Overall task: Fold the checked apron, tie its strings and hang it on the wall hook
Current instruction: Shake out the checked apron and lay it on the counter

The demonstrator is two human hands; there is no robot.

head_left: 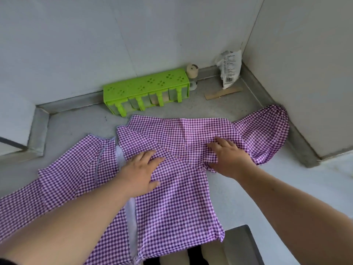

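Head view. Purple-and-white checked apron (172, 188) spread on a grey countertop (76, 123), partly folded, with flaps overlapping at the middle, one wing trailing to the left edge of the frame and another bunched against the right wall (305, 73); near hem hanging over the counter's front edge. Left hand (142, 174) flat on the cloth, fingers straight and slightly spread, pressing a folded flap left of centre. Right hand (227, 155) on the cloth right of centre, fingers extended, thumb tucked against a raised crease; whether any fabric is pinched cannot be told. Strings not distinguishable.

Behind the apron, against the back wall: green spice rack (147, 90) with four compartments, a small jar with a beige lid (192, 73) just beside its right end, a crumpled white printed bag (229, 67) leaning in the corner, and a flat wooden stick (223, 93) lying on the counter near the bag.
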